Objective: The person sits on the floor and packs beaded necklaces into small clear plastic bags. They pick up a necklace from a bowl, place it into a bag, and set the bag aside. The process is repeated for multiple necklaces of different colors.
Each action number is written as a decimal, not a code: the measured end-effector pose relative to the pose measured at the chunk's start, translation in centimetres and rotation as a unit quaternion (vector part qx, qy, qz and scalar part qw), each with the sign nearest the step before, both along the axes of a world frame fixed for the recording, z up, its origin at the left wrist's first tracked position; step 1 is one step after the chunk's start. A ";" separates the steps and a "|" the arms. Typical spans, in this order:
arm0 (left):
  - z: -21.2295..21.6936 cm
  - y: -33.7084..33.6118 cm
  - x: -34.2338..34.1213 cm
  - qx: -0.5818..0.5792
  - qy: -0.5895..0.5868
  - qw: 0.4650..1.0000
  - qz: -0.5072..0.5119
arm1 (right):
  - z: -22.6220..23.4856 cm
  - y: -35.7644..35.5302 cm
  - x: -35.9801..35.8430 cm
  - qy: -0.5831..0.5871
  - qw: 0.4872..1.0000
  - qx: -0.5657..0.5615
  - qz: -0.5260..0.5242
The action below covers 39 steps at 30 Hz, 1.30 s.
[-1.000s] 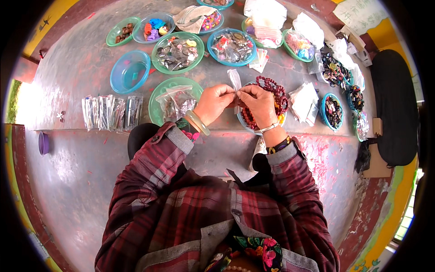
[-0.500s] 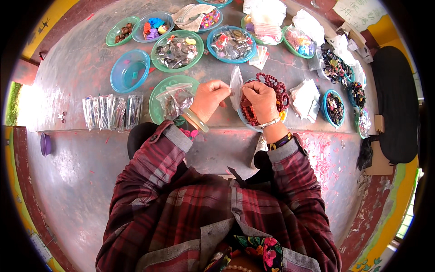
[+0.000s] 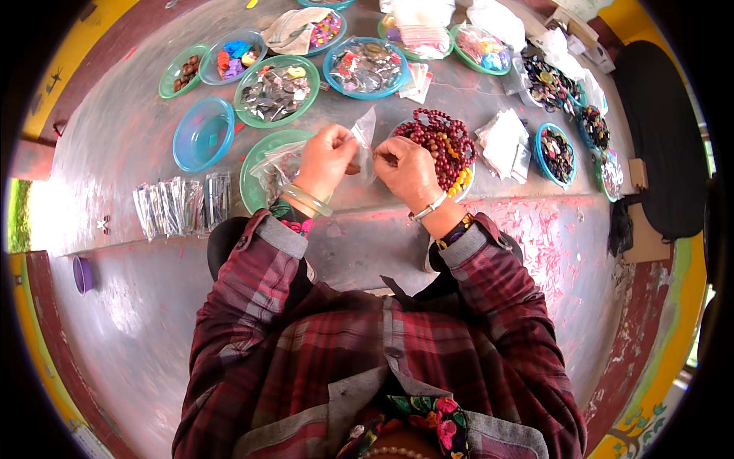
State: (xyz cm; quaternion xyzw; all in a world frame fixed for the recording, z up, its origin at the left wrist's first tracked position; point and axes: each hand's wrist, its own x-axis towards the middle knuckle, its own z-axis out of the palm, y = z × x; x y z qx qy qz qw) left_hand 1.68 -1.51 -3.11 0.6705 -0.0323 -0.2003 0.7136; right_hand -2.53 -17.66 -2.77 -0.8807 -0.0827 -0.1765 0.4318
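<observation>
A small clear plastic bag (image 3: 365, 131) stands up between my two hands, over the table. My left hand (image 3: 325, 162), with a pale bangle at the wrist, pinches the bag's left side. At its other side my right hand (image 3: 409, 170), wearing a silver bracelet, has its fingers closed on the edge. Whatever the bag may contain is too small to tell. Just beyond my right hand, a bowl holds dark red bead strings (image 3: 442, 134) with some yellow beads. Partly behind my left hand lies a green bowl (image 3: 256, 157) with plastic packets in it.
A blue bowl (image 3: 183, 141) stands at the left, behind a row of packed slim items (image 3: 183, 205). Several bowls of packets and small parts line the back, among them a green bowl (image 3: 312, 84). White packets (image 3: 505, 145) and a blue basket (image 3: 541, 157) are to the right.
Both hands have shifted left and slightly down in the picture with the plastic bag, and have come a little closer together. The whole view has also turned slightly.
</observation>
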 end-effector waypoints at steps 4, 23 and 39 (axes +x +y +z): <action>0.2 0.3 0.3 0.131 -0.164 0.977 0.041 | -0.4 -2.0 0.4 0.006 0.999 -0.020 -0.029; 0.7 0.3 0.4 0.315 -0.346 0.884 -0.007 | -4.1 -16.1 4.5 0.312 0.885 -0.277 -0.207; 0.4 0.4 0.6 0.370 -0.318 0.873 0.001 | -7.1 -17.5 5.4 0.337 0.837 -0.337 -0.269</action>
